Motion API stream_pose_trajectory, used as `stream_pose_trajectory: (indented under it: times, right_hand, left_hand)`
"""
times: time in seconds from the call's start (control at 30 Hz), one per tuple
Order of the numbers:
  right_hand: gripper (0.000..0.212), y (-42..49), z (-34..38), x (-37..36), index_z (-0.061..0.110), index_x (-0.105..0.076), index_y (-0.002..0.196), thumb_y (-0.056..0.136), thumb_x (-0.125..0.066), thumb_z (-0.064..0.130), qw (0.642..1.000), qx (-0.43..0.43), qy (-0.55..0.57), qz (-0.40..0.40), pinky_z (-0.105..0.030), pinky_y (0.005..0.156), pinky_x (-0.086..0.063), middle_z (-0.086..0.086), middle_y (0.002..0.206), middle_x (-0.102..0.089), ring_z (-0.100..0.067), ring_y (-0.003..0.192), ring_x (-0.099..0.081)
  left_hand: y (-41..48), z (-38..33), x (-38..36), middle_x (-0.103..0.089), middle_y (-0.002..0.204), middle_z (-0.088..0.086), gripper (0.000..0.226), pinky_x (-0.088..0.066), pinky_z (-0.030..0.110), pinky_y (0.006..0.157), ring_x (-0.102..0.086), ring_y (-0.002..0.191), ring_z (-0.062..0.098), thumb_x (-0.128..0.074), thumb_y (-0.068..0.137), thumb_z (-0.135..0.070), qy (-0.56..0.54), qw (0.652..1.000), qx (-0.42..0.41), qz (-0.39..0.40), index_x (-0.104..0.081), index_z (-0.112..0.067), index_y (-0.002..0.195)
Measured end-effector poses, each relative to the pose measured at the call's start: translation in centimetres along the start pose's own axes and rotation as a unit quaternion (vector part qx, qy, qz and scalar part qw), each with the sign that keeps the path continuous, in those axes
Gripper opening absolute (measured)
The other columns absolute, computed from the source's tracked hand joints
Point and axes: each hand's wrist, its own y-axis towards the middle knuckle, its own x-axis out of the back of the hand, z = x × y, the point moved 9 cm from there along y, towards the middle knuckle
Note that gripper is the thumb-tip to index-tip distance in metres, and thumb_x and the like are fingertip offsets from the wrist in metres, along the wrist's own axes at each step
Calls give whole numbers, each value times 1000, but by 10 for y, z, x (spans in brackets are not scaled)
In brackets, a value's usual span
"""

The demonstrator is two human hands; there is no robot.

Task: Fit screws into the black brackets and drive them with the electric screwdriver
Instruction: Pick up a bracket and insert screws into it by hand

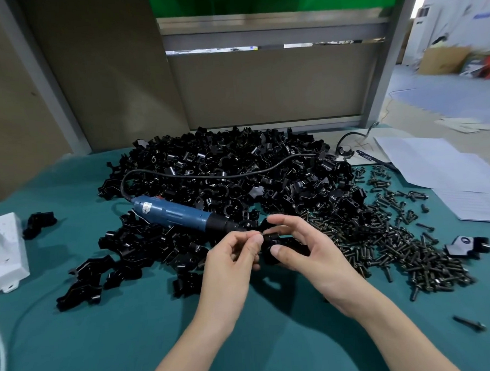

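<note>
Right hand (310, 249): fingers and thumb were curled round a black bracket (280, 246), held just above the bench (243, 338).
Left hand (229, 258): thumb and forefinger pinched what looked like a screw (261, 235) at the bracket's nine o'clock end. It was too small to be sure.
Risk at the hands: a screw started crooked would likely cross-thread or slip from the pinch and drop among the loose parts.
Electric screwdriver (178, 212): it lay at ten o'clock from the hands on loose brackets, its tip close to the fingers.
Risk with the tool: its cable (210, 176) ran over the bracket pile (237, 158) at twelve o'clock, so lifting it could snag the cable and drag brackets off.
Screw heap (393, 244): it was spread at three o'clock. A stray screw (469, 323) lay at five o'clock and could roll away.
Writing: a white sticker (147, 208) on the screwdriver bore handwritten marks that could not be read. A lone bracket's white label (462, 242) at three o'clock was illegible. The papers (437, 167) at two o'clock showed no readable text.
</note>
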Motion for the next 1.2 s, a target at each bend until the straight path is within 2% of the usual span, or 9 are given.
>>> stream_pose_trajectory:
  times: [0.23,0.4,0.5,0.6,0.73,0.83,1.03,1.1,1.2]
  right_hand:
    - [42,0,-1,3,51,-64,124,91,-72,25,1000,4,3,-2,-46,113,-45,17,122,-69,3,126,-56]
    - [44,0,-1,4,51,-64,124,93,-72,20,1000,9,-1,1,-39,107,-47,17,122,-70,7,125,-54]
    - [44,-1,0,3,51,-64,124,92,-72,21,1000,11,-12,4,-35,106,-44,16,121,-71,7,124,-55]
    - [43,0,0,4,51,-66,123,89,-71,25,1000,7,-9,1,-44,110,-47,16,121,-71,3,123,-58]
    - [43,0,1,5,51,-66,122,87,-72,27,1000,7,-4,-5,-44,110,-47,17,122,-70,2,125,-57]
    - [44,0,3,6,52,-65,122,87,-72,27,1000,17,-7,-3,-28,104,-44,17,121,-71,7,125,-55]
    - [49,0,4,5,52,-65,121,94,-74,12,999,17,-29,8,-1,93,-38,17,119,-73,8,123,-56]
    - [46,0,5,6,51,-66,121,93,-76,16,999,16,-29,0,-7,97,-41,17,119,-74,7,121,-58]
    - [41,0,5,7,49,-69,121,88,-78,27,1000,16,-22,-16,-30,110,-42,17,120,-74,3,122,-59]
  left_hand:
    - [3,0,-4,-74,93,-11,15,-52,15,72,-68,79,3,-69,94,-19,-39,998,18,35,-69,-22,108]
    - [4,7,-2,-65,68,-5,27,-53,25,56,-62,59,14,-60,94,-40,-32,998,54,28,-67,-15,94]
    - [3,9,-4,-65,69,-5,23,-51,22,53,-61,59,12,-59,100,-29,-21,998,48,44,-69,-11,89]
    - [4,4,-3,-69,74,-6,8,-53,21,63,-65,69,10,-62,99,-16,7,999,16,47,-70,-16,96]
    - [6,2,-2,-72,82,-7,10,-55,22,68,-67,73,10,-67,95,-13,27,998,4,50,-69,-21,101]
    - [5,5,-4,-69,78,-2,6,-57,26,65,-65,66,12,-64,98,-17,-5,998,32,54,-67,-16,103]
    - [2,11,-11,-65,72,-1,25,-55,25,57,-63,64,13,-59,99,-28,-34,993,81,74,-67,-5,95]
    - [3,8,-9,-66,73,0,24,-56,26,59,-64,64,13,-59,100,-26,-33,994,71,71,-66,-3,97]
    - [2,7,-8,-65,72,-1,23,-57,27,60,-64,64,12,-59,100,-23,-35,995,63,64,-66,-2,97]
